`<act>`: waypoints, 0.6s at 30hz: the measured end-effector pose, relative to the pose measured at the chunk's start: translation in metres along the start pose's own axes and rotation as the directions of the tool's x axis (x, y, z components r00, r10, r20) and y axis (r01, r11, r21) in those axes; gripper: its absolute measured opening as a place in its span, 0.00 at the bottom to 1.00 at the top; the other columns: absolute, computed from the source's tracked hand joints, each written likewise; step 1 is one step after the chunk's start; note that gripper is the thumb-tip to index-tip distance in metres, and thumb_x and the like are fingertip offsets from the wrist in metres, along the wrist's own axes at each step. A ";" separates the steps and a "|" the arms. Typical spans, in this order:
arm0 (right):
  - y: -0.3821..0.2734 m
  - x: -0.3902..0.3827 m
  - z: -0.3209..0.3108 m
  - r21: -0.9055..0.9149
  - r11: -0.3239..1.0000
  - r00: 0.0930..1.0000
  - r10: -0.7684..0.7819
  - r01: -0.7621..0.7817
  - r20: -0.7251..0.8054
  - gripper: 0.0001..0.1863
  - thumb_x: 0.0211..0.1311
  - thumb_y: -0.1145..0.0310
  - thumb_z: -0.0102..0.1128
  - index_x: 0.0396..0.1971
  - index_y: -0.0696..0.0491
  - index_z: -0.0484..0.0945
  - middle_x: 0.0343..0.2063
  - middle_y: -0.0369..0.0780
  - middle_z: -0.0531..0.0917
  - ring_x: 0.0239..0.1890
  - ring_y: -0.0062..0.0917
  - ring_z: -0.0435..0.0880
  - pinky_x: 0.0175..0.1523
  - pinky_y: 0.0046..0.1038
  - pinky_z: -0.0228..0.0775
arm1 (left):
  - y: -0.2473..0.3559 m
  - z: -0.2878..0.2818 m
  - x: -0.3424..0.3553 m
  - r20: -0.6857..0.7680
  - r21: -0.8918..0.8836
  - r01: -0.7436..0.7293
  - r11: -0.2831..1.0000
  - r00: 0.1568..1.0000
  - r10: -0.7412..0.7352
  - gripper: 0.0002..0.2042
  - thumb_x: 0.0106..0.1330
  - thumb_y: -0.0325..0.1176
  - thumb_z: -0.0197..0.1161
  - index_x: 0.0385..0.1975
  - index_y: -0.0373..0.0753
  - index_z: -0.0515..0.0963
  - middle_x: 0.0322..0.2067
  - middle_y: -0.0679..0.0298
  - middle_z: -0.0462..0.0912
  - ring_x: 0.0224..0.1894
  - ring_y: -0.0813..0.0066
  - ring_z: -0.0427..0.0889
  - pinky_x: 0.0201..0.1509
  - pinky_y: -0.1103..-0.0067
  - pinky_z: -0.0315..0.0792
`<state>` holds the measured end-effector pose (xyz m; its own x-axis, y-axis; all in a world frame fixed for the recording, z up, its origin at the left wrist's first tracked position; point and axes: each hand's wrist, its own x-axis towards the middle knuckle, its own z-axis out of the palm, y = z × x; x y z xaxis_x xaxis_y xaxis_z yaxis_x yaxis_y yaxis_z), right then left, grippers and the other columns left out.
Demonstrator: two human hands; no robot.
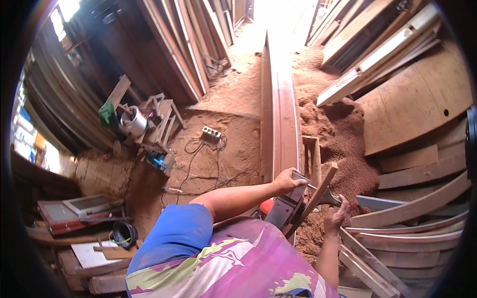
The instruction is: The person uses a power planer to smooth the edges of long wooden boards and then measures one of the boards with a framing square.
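My left hand [287,182] reaches across my body, its fingers curled over the top of a grey metal tool [281,212] with bolted plates, at the near end of a long reddish-brown board. Which kind of tool this is, I cannot tell. My right hand [336,216] is to the right of it, fingers bent beside the grey flared end [328,198] of a metal part. What the right fingers hold is hidden. A short wooden bar [320,191] slants up between my hands. The long board [284,124] runs away from me toward the bright doorway.
Brown shavings [343,139] heap along the board's right side. A white power strip [211,132] with loose black cables lies on the floor to the left. Beyond it is a small wooden stand [161,119] with a white bucket [133,121]. Planks [427,213] are stacked at right.
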<state>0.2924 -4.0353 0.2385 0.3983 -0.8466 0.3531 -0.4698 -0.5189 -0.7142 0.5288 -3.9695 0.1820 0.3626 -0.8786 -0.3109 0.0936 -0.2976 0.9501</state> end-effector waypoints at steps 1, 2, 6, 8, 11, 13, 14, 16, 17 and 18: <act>-0.005 -0.001 0.003 0.171 0.977 0.991 0.128 -0.131 0.027 0.21 0.48 0.74 0.48 0.46 0.60 0.71 0.42 0.49 0.73 0.50 0.41 0.71 0.60 0.39 0.59 | 0.003 0.000 0.000 0.025 -0.023 0.005 1.000 1.000 -0.004 0.26 0.49 0.46 0.74 0.40 0.36 0.74 0.34 0.57 0.82 0.36 0.71 0.81 0.42 0.75 0.75; -0.005 -0.002 0.001 0.168 0.977 0.991 0.131 -0.130 0.005 0.21 0.48 0.74 0.48 0.46 0.60 0.71 0.42 0.49 0.73 0.50 0.41 0.71 0.60 0.39 0.59 | 0.006 0.001 0.000 0.046 -0.046 0.011 0.999 0.999 -0.008 0.25 0.50 0.45 0.74 0.41 0.35 0.73 0.34 0.57 0.82 0.36 0.71 0.81 0.42 0.75 0.75; -0.014 0.005 -0.010 -0.186 0.967 0.982 -0.185 0.173 -0.050 0.15 0.49 0.70 0.53 0.39 0.58 0.75 0.37 0.47 0.75 0.45 0.41 0.71 0.55 0.40 0.61 | 0.008 0.004 -0.004 0.041 0.048 -0.017 0.999 0.999 0.015 0.25 0.51 0.45 0.73 0.42 0.35 0.73 0.35 0.57 0.82 0.38 0.72 0.81 0.43 0.75 0.75; -0.016 0.008 -0.008 -0.246 0.962 0.993 -0.112 0.117 0.038 0.08 0.53 0.67 0.58 0.31 0.55 0.77 0.29 0.43 0.76 0.41 0.39 0.72 0.48 0.40 0.63 | 0.007 0.007 -0.004 0.057 0.086 -0.002 0.996 0.998 -0.002 0.24 0.52 0.43 0.73 0.43 0.35 0.73 0.36 0.57 0.82 0.39 0.72 0.81 0.44 0.75 0.74; 0.000 0.006 -0.008 -0.478 0.874 0.994 -0.049 0.090 0.096 0.05 0.55 0.67 0.57 0.29 0.51 0.77 0.27 0.42 0.78 0.39 0.39 0.74 0.44 0.41 0.63 | 0.018 0.018 -0.009 0.129 0.197 -0.032 0.980 0.992 0.006 0.24 0.53 0.42 0.72 0.45 0.36 0.72 0.38 0.55 0.81 0.42 0.68 0.80 0.47 0.74 0.73; 0.014 0.001 -0.002 -0.476 0.877 0.998 -0.065 0.064 0.014 0.05 0.58 0.66 0.55 0.28 0.50 0.77 0.25 0.43 0.78 0.34 0.41 0.75 0.41 0.43 0.64 | 0.019 0.024 -0.007 0.182 0.272 -0.075 0.959 0.983 0.026 0.25 0.52 0.42 0.72 0.46 0.36 0.72 0.39 0.52 0.81 0.44 0.64 0.80 0.49 0.72 0.72; 0.028 -0.001 -0.001 -0.436 0.900 1.000 -0.011 0.015 0.013 0.06 0.60 0.66 0.53 0.28 0.51 0.76 0.24 0.44 0.78 0.33 0.43 0.76 0.40 0.43 0.65 | 0.015 0.027 -0.005 0.228 0.266 -0.103 0.958 0.973 0.041 0.26 0.53 0.41 0.72 0.47 0.36 0.71 0.40 0.52 0.81 0.45 0.62 0.79 0.50 0.71 0.72; 0.046 -0.003 -0.003 -0.445 0.892 0.997 0.083 -0.073 0.001 0.09 0.62 0.65 0.51 0.32 0.52 0.78 0.23 0.48 0.79 0.31 0.47 0.78 0.39 0.45 0.67 | 0.015 0.033 -0.006 0.306 0.231 -0.155 0.960 0.949 0.079 0.26 0.54 0.39 0.71 0.50 0.38 0.68 0.41 0.52 0.80 0.47 0.60 0.78 0.52 0.70 0.70; 0.056 -0.002 -0.004 -0.453 0.888 0.996 0.091 -0.086 -0.010 0.09 0.62 0.65 0.51 0.32 0.52 0.78 0.23 0.48 0.79 0.31 0.47 0.78 0.39 0.45 0.67 | 0.018 0.038 -0.005 0.322 0.230 -0.160 0.960 0.944 0.080 0.26 0.54 0.39 0.71 0.50 0.38 0.68 0.41 0.52 0.80 0.47 0.60 0.78 0.52 0.70 0.70; 0.067 -0.001 -0.004 -0.467 0.871 0.987 0.153 -0.154 -0.039 0.10 0.61 0.63 0.52 0.34 0.51 0.80 0.25 0.49 0.80 0.33 0.48 0.79 0.40 0.45 0.68 | 0.020 0.041 -0.003 0.348 0.241 -0.165 0.956 0.934 0.074 0.25 0.54 0.38 0.70 0.49 0.38 0.68 0.41 0.52 0.79 0.47 0.60 0.78 0.51 0.70 0.70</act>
<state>0.2572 -4.0698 0.1931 0.2903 -0.9201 0.2630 -0.8384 -0.3770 -0.3937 0.4911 -3.9880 0.2011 0.0229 -0.9731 -0.2292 -0.1934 -0.2292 0.9540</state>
